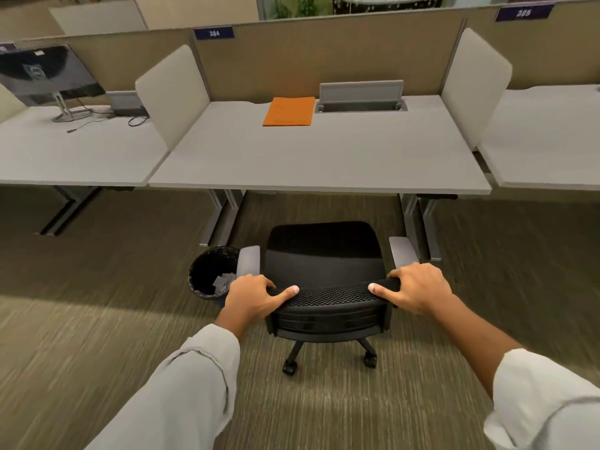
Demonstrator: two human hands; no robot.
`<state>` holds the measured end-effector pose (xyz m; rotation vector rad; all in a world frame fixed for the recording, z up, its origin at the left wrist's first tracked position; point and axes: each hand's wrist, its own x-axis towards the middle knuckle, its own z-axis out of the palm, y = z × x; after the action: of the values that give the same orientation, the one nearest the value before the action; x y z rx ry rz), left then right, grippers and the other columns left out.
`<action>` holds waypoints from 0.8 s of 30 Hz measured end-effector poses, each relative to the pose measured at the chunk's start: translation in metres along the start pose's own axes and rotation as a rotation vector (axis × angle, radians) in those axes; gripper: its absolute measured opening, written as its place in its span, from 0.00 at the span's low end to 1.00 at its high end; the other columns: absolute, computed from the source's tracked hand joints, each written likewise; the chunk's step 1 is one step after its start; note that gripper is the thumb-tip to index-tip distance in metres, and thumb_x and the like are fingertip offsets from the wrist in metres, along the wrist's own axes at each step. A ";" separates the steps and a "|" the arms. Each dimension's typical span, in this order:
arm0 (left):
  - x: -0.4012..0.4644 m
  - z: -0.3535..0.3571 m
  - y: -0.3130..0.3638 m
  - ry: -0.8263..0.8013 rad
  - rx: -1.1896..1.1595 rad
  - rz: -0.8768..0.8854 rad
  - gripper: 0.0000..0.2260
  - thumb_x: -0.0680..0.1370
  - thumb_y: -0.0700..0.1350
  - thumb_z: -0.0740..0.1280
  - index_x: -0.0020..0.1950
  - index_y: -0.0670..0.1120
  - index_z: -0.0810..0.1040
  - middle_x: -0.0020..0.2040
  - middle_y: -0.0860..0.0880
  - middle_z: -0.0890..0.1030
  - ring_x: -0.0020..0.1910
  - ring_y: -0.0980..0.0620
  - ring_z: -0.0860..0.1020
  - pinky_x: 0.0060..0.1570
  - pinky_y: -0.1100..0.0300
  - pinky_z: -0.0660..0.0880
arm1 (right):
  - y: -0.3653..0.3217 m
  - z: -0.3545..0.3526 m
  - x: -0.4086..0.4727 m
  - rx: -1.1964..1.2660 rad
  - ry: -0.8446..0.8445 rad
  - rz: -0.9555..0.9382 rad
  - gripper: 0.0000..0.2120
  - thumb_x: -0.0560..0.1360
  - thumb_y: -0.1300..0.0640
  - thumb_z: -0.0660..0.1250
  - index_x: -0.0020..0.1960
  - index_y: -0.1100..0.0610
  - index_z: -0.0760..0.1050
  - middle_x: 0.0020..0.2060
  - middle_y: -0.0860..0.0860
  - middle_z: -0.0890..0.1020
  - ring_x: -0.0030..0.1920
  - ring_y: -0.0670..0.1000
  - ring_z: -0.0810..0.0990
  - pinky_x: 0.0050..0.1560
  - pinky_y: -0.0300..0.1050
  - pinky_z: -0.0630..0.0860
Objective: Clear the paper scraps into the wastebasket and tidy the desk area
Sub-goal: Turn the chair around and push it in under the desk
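Head view of an office cubicle row. The left hand (pixel 251 295) and right hand (pixel 418 287) each grip the top edge of the backrest of a black mesh office chair (pixel 324 254), fingers curled over the far side of the rim and thumbs laid along its near face; both forearms wear pale grey sleeves. The chair faces the grey desk (pixel 324 157), its seat near the desk's front edge but not under it, with its castors on striped carpet. The wastebasket (pixel 211 274), round and lined with a black bag, stands on the floor just left of the chair, partly behind the chair's left armrest (pixel 249 259); pale paper scraps (pixel 222 283) lie inside it. On the far part of the desk an orange folder (pixel 289 111) lies flat, just left of a raised grey cable-tray lid (pixel 361 92). Beige partition panels enclose the desk at the back and sides; a blue number plate (pixel 213 33) sits on the far panel. On the neighbouring desk to the left stands a dark monitor (pixel 48 74) with loose cables beside its stand.
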<state>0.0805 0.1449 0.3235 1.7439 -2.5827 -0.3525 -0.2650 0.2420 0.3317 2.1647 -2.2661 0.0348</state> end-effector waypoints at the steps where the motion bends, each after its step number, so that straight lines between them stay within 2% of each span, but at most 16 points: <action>1: 0.006 0.001 0.003 -0.003 0.000 -0.012 0.45 0.64 0.85 0.44 0.39 0.51 0.86 0.27 0.57 0.77 0.30 0.58 0.76 0.31 0.62 0.73 | 0.005 0.001 0.006 0.000 -0.006 -0.006 0.52 0.65 0.15 0.36 0.52 0.47 0.85 0.33 0.45 0.82 0.36 0.48 0.80 0.29 0.40 0.67; 4: 0.018 0.002 0.006 -0.008 0.023 -0.035 0.46 0.63 0.86 0.43 0.38 0.50 0.85 0.27 0.55 0.79 0.30 0.58 0.77 0.34 0.58 0.78 | 0.015 0.002 0.021 0.005 -0.011 -0.025 0.51 0.66 0.15 0.38 0.52 0.48 0.85 0.31 0.45 0.82 0.35 0.47 0.81 0.32 0.40 0.73; 7: 0.035 -0.004 0.008 -0.012 0.005 -0.059 0.47 0.62 0.86 0.44 0.40 0.51 0.86 0.29 0.55 0.80 0.32 0.58 0.78 0.36 0.58 0.78 | 0.022 -0.001 0.042 0.002 -0.012 -0.039 0.51 0.65 0.15 0.36 0.48 0.49 0.86 0.27 0.45 0.79 0.32 0.46 0.78 0.32 0.41 0.72; 8: 0.043 -0.007 0.008 -0.014 0.003 -0.062 0.47 0.62 0.86 0.44 0.42 0.51 0.86 0.29 0.56 0.80 0.32 0.58 0.77 0.36 0.59 0.77 | 0.023 -0.001 0.051 0.002 -0.016 -0.035 0.51 0.65 0.15 0.36 0.49 0.49 0.86 0.27 0.45 0.79 0.32 0.46 0.78 0.31 0.41 0.71; 11: 0.063 -0.014 0.002 -0.005 0.016 -0.048 0.48 0.61 0.86 0.43 0.44 0.52 0.86 0.30 0.58 0.78 0.32 0.59 0.76 0.32 0.62 0.70 | 0.023 -0.001 0.069 0.003 -0.031 -0.006 0.52 0.65 0.15 0.37 0.56 0.49 0.85 0.30 0.46 0.81 0.35 0.47 0.81 0.37 0.43 0.78; 15: 0.095 -0.021 -0.010 -0.012 0.049 -0.008 0.47 0.63 0.85 0.43 0.48 0.52 0.86 0.32 0.56 0.80 0.35 0.57 0.78 0.34 0.61 0.71 | 0.018 -0.001 0.095 0.001 -0.051 0.004 0.55 0.64 0.15 0.34 0.55 0.50 0.85 0.28 0.46 0.79 0.34 0.47 0.80 0.38 0.45 0.79; 18: 0.124 -0.028 -0.019 -0.006 0.050 0.010 0.48 0.63 0.85 0.42 0.49 0.53 0.86 0.33 0.56 0.80 0.36 0.56 0.78 0.34 0.62 0.71 | 0.018 -0.002 0.123 0.019 -0.073 0.017 0.55 0.64 0.15 0.36 0.59 0.50 0.84 0.32 0.47 0.82 0.36 0.48 0.81 0.41 0.47 0.81; 20: 0.144 -0.031 -0.025 -0.010 0.061 0.035 0.47 0.63 0.84 0.43 0.50 0.53 0.87 0.33 0.56 0.80 0.35 0.57 0.78 0.33 0.62 0.71 | 0.017 -0.004 0.141 0.017 -0.080 0.020 0.55 0.64 0.15 0.36 0.62 0.49 0.83 0.32 0.47 0.81 0.37 0.49 0.82 0.43 0.46 0.80; 24: 0.185 -0.038 -0.043 -0.018 0.066 0.073 0.40 0.67 0.81 0.50 0.49 0.53 0.87 0.31 0.55 0.80 0.32 0.57 0.78 0.29 0.65 0.67 | 0.008 -0.001 0.174 0.007 -0.074 0.026 0.57 0.63 0.15 0.32 0.60 0.49 0.83 0.28 0.45 0.78 0.34 0.48 0.80 0.40 0.45 0.74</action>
<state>0.0544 -0.0465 0.3305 1.6670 -2.6920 -0.2868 -0.2814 0.0682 0.3366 2.1756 -2.3363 -0.0383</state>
